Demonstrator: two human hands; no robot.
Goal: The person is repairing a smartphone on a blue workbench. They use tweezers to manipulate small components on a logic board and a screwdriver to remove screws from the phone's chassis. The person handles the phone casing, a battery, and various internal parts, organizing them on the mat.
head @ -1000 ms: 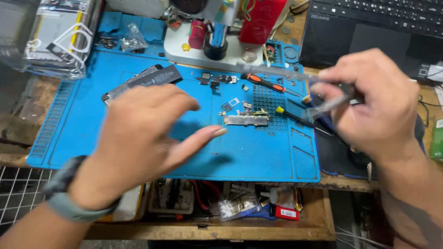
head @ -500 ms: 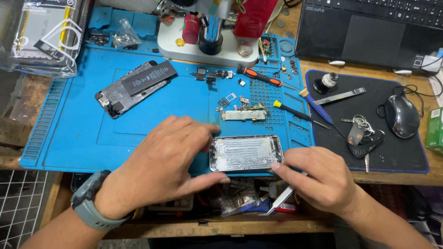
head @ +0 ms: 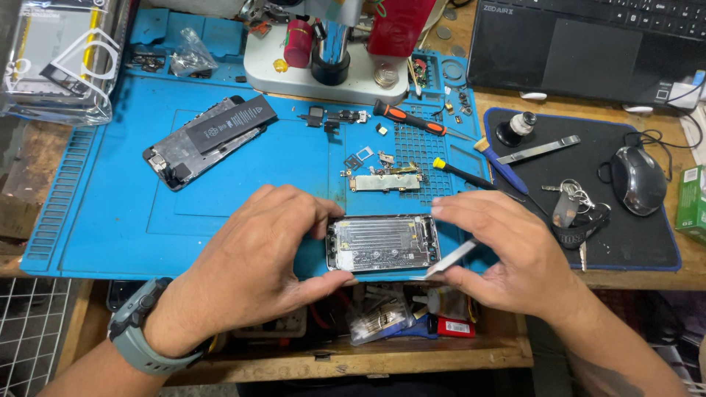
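Left hand (head: pixel 254 268) w/ fingers curled, pinching left end of opened phone shell (head: pixel 382 242), held at front edge of blue mat (head: pixel 110 220) on worktop. Right hand (head: pixel 507 254) pinches shell's right end, thumb pressing tweezers (head: pixel 452 259) against fingers. Small circuit board (head: pixel 386 180) just behind shell. Second phone w/ battery (head: pixel 209 140) lies well apart, back left. Screwdrivers (head: pixel 412 117) near board.

An opened phone housing (head: pixel 382 243), silvery metal inside facing up, lies flat and crosswise at the blue mat's (head: pixel 220 184) six o'clock edge.
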